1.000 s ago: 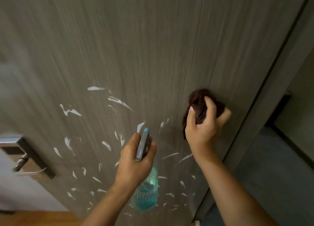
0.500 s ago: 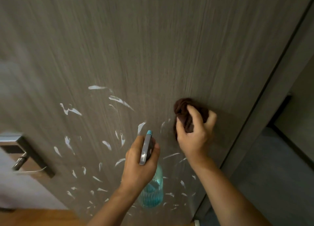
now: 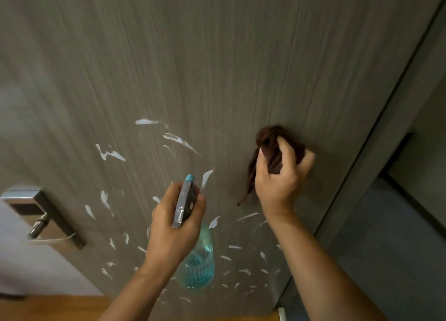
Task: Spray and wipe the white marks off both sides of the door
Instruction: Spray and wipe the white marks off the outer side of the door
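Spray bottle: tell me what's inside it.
Blue liquid shows through the clear spray bottle, pooled in its lower part. The left hand grips the neck and trigger, so the tube and upper level are hidden.

A metal lock plate (image 3: 29,200) sits at the left edge of the frame, slightly below the middle, with a lever handle (image 3: 41,226) sticking out beneath it, blurred. Behind and below it, at the lower left, shows a pale wall (image 3: 36,270). A strip of orange-brown wooden floor (image 3: 60,307) runs along the bottom left. On the right, a grey-brown door frame (image 3: 386,132) slants from the upper right corner down toward the bottom centre. Beyond it, in the lower right, lies a grey floor (image 3: 391,248), edged by a dark skirting strip (image 3: 415,205) under a dim wall (image 3: 429,132).
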`<state>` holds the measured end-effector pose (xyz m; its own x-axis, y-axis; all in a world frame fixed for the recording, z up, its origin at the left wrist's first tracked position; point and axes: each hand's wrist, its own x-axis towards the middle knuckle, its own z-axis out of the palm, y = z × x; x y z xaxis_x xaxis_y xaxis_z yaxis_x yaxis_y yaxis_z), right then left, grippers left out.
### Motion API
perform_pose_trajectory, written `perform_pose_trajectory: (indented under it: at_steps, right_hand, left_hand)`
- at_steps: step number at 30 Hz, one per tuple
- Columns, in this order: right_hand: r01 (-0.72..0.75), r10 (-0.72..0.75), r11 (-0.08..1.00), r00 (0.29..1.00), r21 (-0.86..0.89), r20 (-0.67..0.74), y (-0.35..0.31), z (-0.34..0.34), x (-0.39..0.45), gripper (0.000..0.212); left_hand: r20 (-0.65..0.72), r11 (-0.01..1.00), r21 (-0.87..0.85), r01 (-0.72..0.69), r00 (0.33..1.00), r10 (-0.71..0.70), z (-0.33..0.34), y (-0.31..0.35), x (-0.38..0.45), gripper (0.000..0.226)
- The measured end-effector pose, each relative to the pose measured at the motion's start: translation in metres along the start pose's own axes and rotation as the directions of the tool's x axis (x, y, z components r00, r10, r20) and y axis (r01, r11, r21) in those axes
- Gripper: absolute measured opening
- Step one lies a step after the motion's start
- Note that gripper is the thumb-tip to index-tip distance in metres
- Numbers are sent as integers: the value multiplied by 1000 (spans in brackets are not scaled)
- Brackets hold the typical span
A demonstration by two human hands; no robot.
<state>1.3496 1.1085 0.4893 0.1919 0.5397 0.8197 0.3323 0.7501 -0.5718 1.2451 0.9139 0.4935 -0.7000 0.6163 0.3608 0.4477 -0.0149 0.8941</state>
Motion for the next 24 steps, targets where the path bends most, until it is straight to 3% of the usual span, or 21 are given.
perform_pose_trajectory:
  at_steps: [2,4,6,10,16,21,24]
  right_hand:
    - [110,-100,991,986,-70,134,4,3,-24,40]
    - [265,-205,959,889,-96,409,8,1,-60,50]
    - [254,-178,964,825,-72,536,12,-7,-80,49]
    - [-30,24,999,951,16,309,12,-31,-61,39]
    - [-16,14,997,1000,73,25,9,-43,21,39]
    - [8,-7,1000,998,-20,59,7,-20,20,38]
    - [112,-95,992,972,-65,215,-6,-6,-9,37]
  left_hand:
    - [-1,1000,-7,-9,1000,9,0,4,0,7]
    - [4,999,-28,-21,1000,22,3,8,1,7]
    - [15,999,-41,-26,1000,27,6,10,1,8]
    - [21,998,-66,-21,1000,22,13,12,-1,5]
    - [22,997,-81,9,1000,-7,25,12,-6,6]
    - [-14,997,-73,21,1000,-22,22,16,-6,5]
    - [-51,998,-63,2,999,-5,11,20,-5,5]
